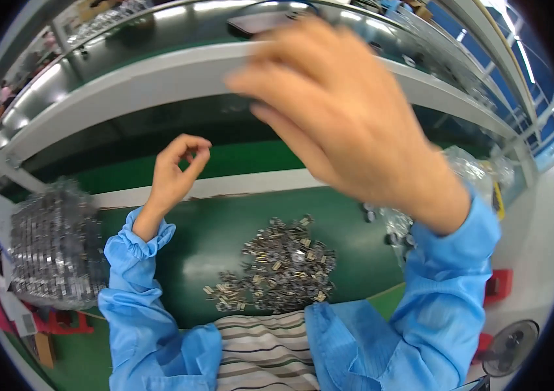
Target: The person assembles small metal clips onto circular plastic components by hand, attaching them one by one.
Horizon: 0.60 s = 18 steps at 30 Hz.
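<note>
Raised high on the left over the green conveyor belt (127,164), my left hand (174,171) is closed, thumb and forefinger meeting in a pinch. Anything between those fingertips is too small to make out. My right hand (348,111) is lifted close to the camera and somewhat blurred. Its fingers are bent, with a gap between thumb and forefinger and nothing visible in it. Below and between both hands, a heap of small metal parts (290,264) lies on the green work surface (192,241). A smaller cluster spreads to the heap's left.
At left stands a plastic-wrapped stack of metal parts (58,244). Clear plastic bags (469,166) lie at right beyond my forearm. A pale rail (146,72) crosses ahead, with a shelf (179,29) above it. Red stools (500,285) and a fan (511,347) stand at lower right.
</note>
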### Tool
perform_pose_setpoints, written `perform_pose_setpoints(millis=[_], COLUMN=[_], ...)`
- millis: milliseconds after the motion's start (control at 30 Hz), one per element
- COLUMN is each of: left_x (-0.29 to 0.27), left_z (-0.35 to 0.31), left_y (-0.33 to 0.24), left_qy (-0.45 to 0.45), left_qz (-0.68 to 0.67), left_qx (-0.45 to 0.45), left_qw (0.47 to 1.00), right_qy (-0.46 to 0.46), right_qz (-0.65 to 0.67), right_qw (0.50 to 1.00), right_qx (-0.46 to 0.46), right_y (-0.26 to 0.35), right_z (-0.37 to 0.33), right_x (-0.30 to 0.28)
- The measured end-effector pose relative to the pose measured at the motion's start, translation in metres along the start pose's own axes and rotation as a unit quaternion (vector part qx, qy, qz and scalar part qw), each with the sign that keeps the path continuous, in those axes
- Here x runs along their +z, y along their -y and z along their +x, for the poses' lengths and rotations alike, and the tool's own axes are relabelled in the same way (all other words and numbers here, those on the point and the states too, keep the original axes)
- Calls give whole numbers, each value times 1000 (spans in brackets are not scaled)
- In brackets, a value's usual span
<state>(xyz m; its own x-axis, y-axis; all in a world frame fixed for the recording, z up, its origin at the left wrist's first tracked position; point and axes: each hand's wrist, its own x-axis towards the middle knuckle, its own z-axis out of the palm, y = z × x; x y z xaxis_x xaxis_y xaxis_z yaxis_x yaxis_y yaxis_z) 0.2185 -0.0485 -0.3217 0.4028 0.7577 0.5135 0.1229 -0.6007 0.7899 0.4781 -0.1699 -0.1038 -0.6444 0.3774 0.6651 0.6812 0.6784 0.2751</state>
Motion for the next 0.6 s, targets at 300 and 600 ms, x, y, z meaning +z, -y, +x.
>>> perform_pose_setpoints(millis=[300,600], left_x=[123,159], left_z=[-30,-23], left_y=[13,20], left_qy=[331,367], left_qz=[-80,-139], left_qx=[-23,-13], left_qw=[940,920], right_qy=[106,27], right_qz=[75,230], right_qw=[893,791], right_qx=[431,566], right_y=[68,214], right_z=[-292,-318], right_x=[19,61])
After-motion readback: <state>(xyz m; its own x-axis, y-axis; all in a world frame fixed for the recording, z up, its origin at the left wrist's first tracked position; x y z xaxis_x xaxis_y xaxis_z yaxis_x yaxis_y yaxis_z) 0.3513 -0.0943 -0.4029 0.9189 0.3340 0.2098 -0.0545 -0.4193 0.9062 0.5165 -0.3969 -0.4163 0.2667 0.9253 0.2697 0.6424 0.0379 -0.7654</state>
